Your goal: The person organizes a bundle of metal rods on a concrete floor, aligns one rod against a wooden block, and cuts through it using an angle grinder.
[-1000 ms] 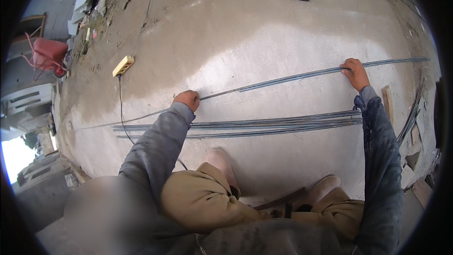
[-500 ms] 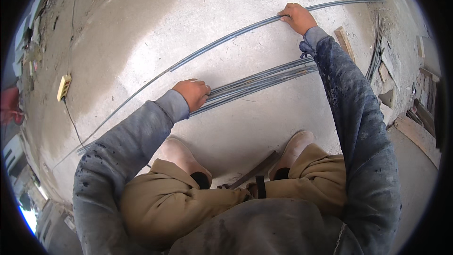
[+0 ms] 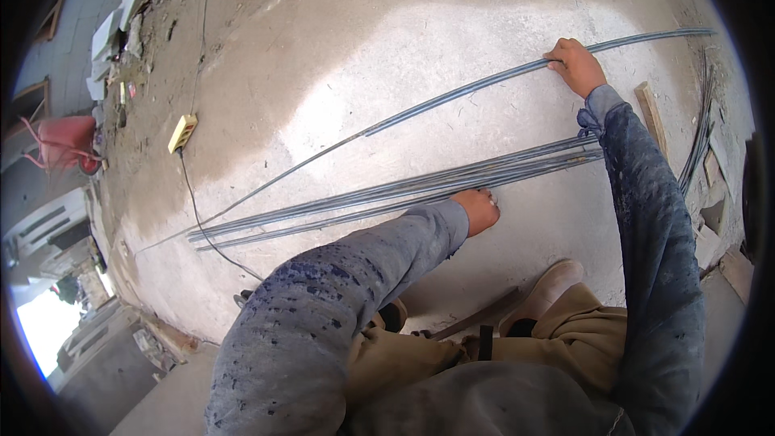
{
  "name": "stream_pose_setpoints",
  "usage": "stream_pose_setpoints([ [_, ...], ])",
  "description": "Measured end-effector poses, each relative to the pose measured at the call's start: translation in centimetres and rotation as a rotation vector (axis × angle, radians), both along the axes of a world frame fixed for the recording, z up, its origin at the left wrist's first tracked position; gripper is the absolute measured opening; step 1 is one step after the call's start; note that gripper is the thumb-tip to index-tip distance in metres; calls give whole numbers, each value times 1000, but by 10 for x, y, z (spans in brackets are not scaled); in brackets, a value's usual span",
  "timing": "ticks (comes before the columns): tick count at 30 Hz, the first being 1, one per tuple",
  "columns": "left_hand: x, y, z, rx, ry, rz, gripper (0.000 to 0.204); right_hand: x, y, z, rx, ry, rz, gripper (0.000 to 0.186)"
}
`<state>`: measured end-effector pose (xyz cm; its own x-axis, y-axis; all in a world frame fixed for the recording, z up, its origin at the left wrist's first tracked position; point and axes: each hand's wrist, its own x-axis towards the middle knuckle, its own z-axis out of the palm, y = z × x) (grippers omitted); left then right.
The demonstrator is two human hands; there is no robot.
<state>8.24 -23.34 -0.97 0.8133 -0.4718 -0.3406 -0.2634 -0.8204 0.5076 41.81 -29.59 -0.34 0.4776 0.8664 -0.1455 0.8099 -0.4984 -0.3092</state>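
My right hand (image 3: pixel 579 66) is closed around a pair of long, thin steel rods (image 3: pixel 452 95) at the far right. These rods run in a slight curve across the floor down to the left. Nearer to me lies a loose bundle of similar steel rods (image 3: pixel 363 194), its right end partly hidden by my right sleeve. My left hand (image 3: pixel 479 213) is at the near edge of this bundle, fingers curled in. Whatever may be inside those fingers is hidden.
A yellow power strip (image 3: pixel 182 133) lies at the left, its dark cable (image 3: pixel 194 202) crossing the bundle's left end. A wooden plank (image 3: pixel 651 119) and thin rods (image 3: pixel 701 133) lie at the right. A red wheelbarrow (image 3: pixel 66 142) stands far left. My feet are close to the bundle.
My left hand has moved right and nearer to me along the bundle. My right hand keeps its hold on the far rods. The view has swung left, showing the wheelbarrow more fully.
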Motion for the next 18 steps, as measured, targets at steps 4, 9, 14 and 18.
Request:
stream_pose_setpoints([
  [4, -6, -9, -6, 52, -31, -96, 12, -4, -4, -1, 3, 6, -12, 19],
  [9, -6, -9, -8, 13, -52, -37, 14, -2, 0, 2, -5, 11, -15, 20],
  [14, -11, 1, -8, -42, -27, 19, 15, -3, 5, 7, -6, 17, -6, 19],
  [18, -5, 60, 24, 23, 163, 168, 16, -7, 7, 17, 1, 28, 37, 19],
])
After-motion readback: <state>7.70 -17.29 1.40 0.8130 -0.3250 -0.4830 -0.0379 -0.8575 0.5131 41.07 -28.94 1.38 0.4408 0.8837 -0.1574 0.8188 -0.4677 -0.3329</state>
